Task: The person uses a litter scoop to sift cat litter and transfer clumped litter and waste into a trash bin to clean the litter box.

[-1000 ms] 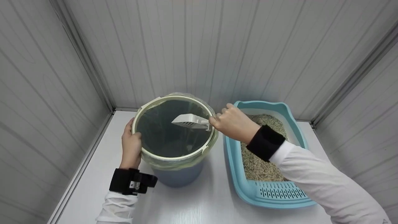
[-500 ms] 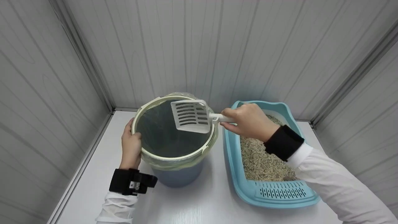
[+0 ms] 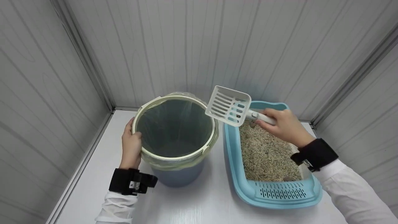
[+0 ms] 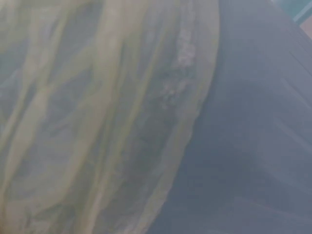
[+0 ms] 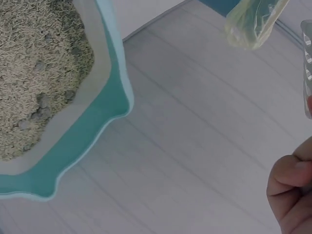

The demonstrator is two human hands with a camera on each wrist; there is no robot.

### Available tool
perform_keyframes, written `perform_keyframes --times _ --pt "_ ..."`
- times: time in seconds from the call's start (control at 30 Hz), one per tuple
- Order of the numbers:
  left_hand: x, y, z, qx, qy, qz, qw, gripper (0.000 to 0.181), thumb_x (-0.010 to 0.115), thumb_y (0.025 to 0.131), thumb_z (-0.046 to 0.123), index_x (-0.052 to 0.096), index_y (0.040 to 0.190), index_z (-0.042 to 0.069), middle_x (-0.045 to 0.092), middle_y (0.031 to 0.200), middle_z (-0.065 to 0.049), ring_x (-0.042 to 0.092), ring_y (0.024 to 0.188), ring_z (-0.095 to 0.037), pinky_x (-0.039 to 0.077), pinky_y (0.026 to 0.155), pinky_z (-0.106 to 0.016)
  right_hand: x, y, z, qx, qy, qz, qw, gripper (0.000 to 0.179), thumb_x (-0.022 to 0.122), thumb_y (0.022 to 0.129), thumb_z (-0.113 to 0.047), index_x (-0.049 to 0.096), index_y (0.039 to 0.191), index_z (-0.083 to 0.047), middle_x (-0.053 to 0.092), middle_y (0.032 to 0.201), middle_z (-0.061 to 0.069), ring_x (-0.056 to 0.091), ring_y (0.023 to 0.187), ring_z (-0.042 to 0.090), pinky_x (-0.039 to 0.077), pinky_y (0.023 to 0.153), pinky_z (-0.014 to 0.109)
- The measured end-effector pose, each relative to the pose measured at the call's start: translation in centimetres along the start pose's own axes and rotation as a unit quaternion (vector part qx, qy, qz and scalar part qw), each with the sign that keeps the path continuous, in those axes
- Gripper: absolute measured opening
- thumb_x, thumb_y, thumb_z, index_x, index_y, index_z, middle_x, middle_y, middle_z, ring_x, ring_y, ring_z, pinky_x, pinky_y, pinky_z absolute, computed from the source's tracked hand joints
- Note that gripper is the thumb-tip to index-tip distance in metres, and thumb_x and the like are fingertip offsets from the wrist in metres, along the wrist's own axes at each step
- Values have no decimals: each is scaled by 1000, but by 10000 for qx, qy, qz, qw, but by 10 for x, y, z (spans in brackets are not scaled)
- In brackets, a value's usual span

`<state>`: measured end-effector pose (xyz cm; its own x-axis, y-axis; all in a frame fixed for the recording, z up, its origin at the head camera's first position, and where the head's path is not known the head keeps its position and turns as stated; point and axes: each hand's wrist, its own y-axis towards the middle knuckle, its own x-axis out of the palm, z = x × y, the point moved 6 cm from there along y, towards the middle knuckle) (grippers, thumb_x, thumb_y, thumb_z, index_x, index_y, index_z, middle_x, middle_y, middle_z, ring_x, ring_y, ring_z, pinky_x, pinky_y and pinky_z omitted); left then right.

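My left hand [image 3: 131,146] grips the left rim of a blue-grey bucket [image 3: 178,177], its thumb over the edge. A thin yellowish bag [image 3: 174,164] lines the bucket and folds out over the rim; the left wrist view shows only the wrinkled bag [image 4: 107,107] against the bucket wall. In my right hand [image 3: 286,126] is the handle of a white slotted litter scoop [image 3: 228,105]. The scoop's head hangs in the air between bucket and litter box, and no clumps show on it. Below it stands a light-blue litter box [image 3: 231,161] holding pellet litter [image 3: 269,155].
Darker clumps [image 5: 41,109] lie in the litter near one end of the box. A slotted front ledge [image 3: 283,193] closes its near side. Bucket and box stand apart on a white table [image 3: 214,193], against grey panelled walls [image 3: 199,46].
The scoop has turned over from tipped above the bucket to slotted face up. My right hand has carried it rightward toward the litter box. The left hand and bucket have stayed put.
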<state>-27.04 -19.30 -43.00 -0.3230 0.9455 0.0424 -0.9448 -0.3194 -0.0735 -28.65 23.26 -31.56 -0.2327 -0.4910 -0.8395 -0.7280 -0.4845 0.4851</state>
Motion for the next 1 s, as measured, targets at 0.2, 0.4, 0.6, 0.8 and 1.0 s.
perform_keyframes --times 0.2,0.4,0.6,0.8,1.0 --pt "1 0 -1 4 -19 -19 10000 68 26 88 -8 14 152 13 13 157 -6 15 143 -22 20 115 -38 -7 -39 49 1040 -6 -22 9946 19 65 88 -25 71 97 -10 57 61 -4 42 46 3 35 46 22" --pt "2 0 -2 -38 -71 -45 10000 67 24 89 -7 14 152 14 15 157 -6 18 142 -22 24 113 -38 9 -85 90 2218 -40 -1079 9691 36 57 93 -33 70 102 -1 55 63 -1 36 49 8 31 53 26" --pt "0 1 -2 -63 -80 6 9999 67 24 89 -8 15 152 13 15 157 -6 18 142 -21 24 113 -38 24 -127 117 2993 111 -2197 9285 40 53 94 -34 66 83 3 31 52 -5 29 46 10 29 52 28" --pt "0 1 -1 -38 -67 7 10000 67 24 89 -8 15 152 12 16 157 -7 20 142 -22 25 113 -38 35 -162 132 3579 496 -2644 8942 32 54 92 -31 68 77 -7 33 49 -6 32 45 10 30 46 28" --pt "0 0 -1 -52 -47 20 10000 68 25 89 -8 15 152 13 15 157 -6 19 142 -22 24 113 -38 51 -182 139 4098 659 -2824 8648 31 55 87 -29 72 80 -4 34 46 -8 31 41 8 32 43 26"
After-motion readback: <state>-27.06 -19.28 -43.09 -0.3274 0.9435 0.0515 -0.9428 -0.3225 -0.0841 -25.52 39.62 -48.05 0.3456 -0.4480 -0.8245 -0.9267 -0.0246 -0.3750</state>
